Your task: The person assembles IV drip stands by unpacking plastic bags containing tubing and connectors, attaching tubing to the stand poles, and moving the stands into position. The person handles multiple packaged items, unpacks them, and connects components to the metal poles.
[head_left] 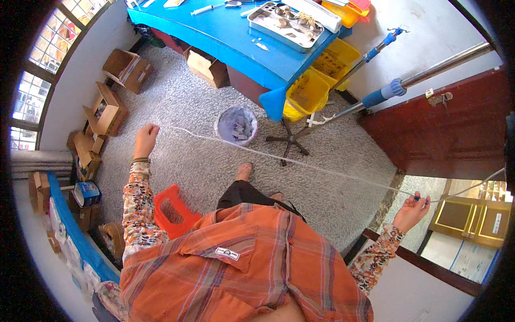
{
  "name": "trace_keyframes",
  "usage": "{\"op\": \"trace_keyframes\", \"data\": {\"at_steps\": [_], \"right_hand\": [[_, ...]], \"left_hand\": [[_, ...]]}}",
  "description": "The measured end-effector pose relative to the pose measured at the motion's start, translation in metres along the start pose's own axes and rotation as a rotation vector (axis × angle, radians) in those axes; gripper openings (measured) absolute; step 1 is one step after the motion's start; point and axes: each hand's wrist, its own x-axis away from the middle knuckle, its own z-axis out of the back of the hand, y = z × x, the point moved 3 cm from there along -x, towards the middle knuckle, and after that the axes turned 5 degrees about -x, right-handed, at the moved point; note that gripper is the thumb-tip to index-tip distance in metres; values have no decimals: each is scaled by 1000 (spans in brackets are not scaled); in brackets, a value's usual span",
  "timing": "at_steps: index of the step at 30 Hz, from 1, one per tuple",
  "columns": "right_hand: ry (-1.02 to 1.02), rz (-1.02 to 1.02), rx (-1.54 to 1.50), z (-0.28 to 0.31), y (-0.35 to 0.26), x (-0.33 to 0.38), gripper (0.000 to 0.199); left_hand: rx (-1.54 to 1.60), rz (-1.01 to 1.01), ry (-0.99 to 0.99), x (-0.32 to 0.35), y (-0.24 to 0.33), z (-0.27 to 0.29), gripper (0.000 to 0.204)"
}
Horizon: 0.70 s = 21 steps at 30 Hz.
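A long thin clear tube [279,155] stretches between my two hands across the front of my body, sagging slightly. My left hand [145,140], out to the left at about the level of the cardboard boxes, pinches its left part. My right hand [411,211], far to the right near the doorway, is closed on the tube, with a small blue piece showing at its fingers. Beyond this hand the tube curves up toward the right edge of the view, where its end is hidden.
Ahead stands a blue-covered table [214,32] bearing a metal tray [287,27] and a syringe [208,9]. Below are a lined bin [219,129], yellow bins [307,94] and a wheeled pole stand [290,139]. Cardboard boxes [129,70] line the left wall; a red stool [174,212] is beside me.
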Motion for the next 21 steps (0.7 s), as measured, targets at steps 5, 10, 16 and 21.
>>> {"op": "trace_keyframes", "data": {"at_steps": [5,10,16,21], "right_hand": [[0,23,135,-25,16,21,35],[-25,23,179,-44,28,34,36],[-35,11,154,-66,32,45,36],[-14,-12,105,-70,21,52,36]], "left_hand": [[-18,52,-38,2,-23,-10,19],[14,35,-79,-5,-67,-26,15],[-210,12,-118,-11,-107,-24,14],[-305,-14,-124,-15,-130,-14,17]]}}
